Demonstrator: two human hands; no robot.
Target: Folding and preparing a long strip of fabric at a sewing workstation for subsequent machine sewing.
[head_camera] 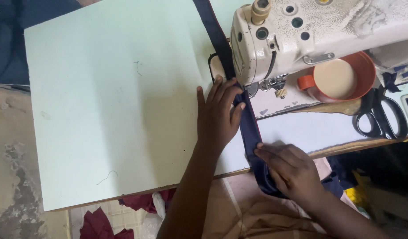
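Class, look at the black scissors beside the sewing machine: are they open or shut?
Shut: the black scissors lie flat on the table, handle loops side by side.
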